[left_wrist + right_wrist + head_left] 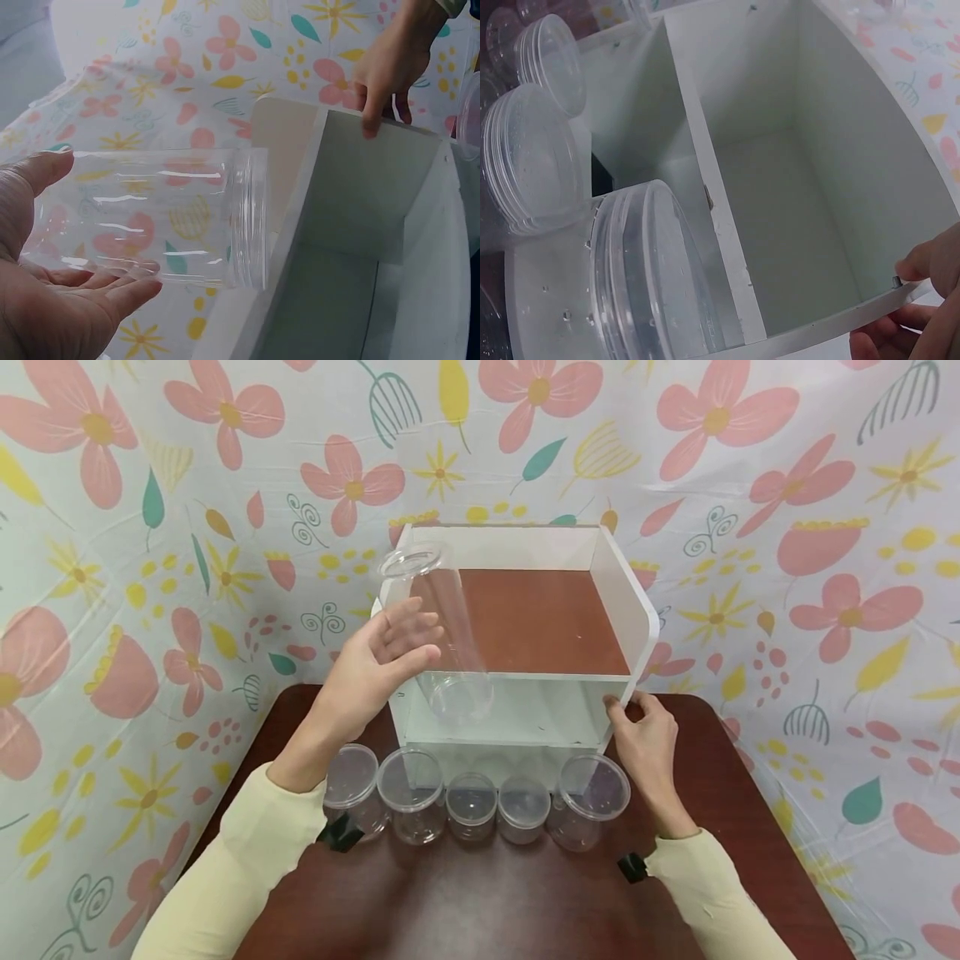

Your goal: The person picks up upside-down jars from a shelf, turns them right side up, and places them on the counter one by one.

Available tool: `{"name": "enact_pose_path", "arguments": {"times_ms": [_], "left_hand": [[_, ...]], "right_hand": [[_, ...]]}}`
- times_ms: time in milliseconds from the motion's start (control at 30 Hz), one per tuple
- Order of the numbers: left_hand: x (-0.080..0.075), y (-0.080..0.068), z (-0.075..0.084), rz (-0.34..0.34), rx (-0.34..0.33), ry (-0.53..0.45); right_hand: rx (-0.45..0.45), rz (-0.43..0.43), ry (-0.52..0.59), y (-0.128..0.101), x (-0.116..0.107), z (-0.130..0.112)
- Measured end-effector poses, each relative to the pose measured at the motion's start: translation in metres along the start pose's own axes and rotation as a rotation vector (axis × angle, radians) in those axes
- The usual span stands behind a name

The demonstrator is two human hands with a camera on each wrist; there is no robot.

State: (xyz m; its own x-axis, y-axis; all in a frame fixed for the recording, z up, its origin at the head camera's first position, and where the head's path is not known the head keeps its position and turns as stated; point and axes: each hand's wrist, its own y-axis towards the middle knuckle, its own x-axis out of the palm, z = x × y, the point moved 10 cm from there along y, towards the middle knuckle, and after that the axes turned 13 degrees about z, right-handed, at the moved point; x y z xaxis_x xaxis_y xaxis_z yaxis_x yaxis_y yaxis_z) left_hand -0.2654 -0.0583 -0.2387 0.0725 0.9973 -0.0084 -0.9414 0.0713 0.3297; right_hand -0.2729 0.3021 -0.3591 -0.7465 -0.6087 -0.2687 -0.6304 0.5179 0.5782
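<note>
Clear jar held at a white shelf unit

Nearest us, five lidded tubs (472,802) line the table (480,902). Beyond them our right hand (648,747) pinches the shelf unit (626,602) by its side panel's front edge, fingers curled. Our left hand (375,664) cradles the tall clear jar (438,631), tilted, fingers loosely wrapped, against the unit's left wall.

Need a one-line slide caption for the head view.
Left hand holds a clear lidless jar over a white shelf unit; right hand grips its edge.
</note>
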Motion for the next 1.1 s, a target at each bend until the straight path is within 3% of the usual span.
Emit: {"name": "enact_pose_path", "arguments": {"times_ms": [167,600,1100], "left_hand": [[0.001,-0.01,-0.008,-0.006,-0.018,0.014],[0.016,-0.038,-0.021,-0.015,0.008,-0.036],[0.024,-0.05,-0.052,0.008,0.009,-0.174]], "right_hand": [[0.016,-0.011,-0.007,-0.001,0.0,0.003],[0.016,-0.027,0.0,0.0,0.002,0.003],[-0.006,-0.01,0.008,-0.012,-0.011,0.0]]}}
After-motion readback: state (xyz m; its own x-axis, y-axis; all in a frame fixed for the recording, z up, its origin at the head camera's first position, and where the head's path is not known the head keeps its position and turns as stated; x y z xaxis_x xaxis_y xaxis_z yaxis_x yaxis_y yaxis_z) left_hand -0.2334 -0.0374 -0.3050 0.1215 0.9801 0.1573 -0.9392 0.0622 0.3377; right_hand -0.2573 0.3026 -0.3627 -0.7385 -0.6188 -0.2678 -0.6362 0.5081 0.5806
